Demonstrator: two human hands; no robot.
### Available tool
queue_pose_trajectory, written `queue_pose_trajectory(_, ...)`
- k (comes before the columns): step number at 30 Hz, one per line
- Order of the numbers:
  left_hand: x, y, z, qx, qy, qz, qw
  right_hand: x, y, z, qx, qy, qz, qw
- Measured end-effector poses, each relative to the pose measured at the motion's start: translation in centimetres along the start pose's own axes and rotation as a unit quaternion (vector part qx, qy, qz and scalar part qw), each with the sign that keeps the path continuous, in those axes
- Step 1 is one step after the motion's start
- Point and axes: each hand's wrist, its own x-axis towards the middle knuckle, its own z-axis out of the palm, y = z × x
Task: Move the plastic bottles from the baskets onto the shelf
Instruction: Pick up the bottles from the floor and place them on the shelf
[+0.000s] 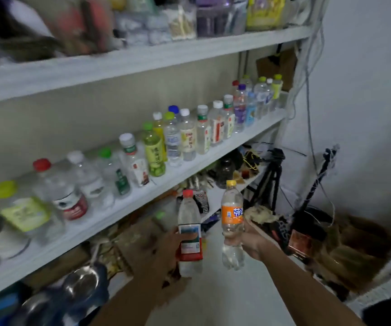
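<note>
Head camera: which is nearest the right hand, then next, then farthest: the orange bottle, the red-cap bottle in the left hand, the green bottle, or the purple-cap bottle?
1. Orange bottle: held in the right hand.
2. Red-cap bottle: beside, in the left hand.
3. Green bottle: middle of the shelf.
4. Purple-cap bottle: farther right along the shelf.

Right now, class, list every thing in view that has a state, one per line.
Red-capped bottle: capped, upright, in the air.
Orange-capped bottle: capped, upright, in the air.
Left grip: holds red-capped bottle.
Right grip: holds orange-capped bottle.
Shelf bottles: capped, standing upright.
</note>
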Motion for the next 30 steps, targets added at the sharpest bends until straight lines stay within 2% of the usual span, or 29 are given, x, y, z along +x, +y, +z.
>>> queue_pose_trajectory(5, -6.0, 0.4, -8.2, -0.035, 0.071, 0.038, 0.996, -0.2, -0.7, 9.6, -0.079, -0.082, 0.000, 0.994)
queue_pose_trajectory(8, -11.2, 0.2, -12.8, -0.066, 0.036, 0.112, 0.991, -1.3, -0.3, 15.8, -0.105, -0.107, -0.007, 0.989)
queue_pose_trajectory(10, -15.1, -0.4, -15.9, -0.061, 0.046, 0.148, 0.986, -2.4, 0.2, 20.2, -0.119, -0.125, -0.013, 0.985)
queue_pose_trajectory(15, -24.0, -2.5, -23.1, -0.083, 0.107, 0.165, 0.977, -6.2, 2.5, 31.2, -0.182, -0.192, -0.036, 0.964)
queue_pose_trajectory(23, -35.3, -6.5, -32.6, -0.134, 0.266, 0.186, 0.936, -13.0, 6.7, 46.3, -0.217, -0.302, -0.025, 0.928)
queue_pose_trajectory(30, -41.3, -7.7, -38.5, -0.163, 0.302, 0.238, 0.909, -15.7, 7.6, 53.9, -0.205, -0.357, -0.045, 0.910)
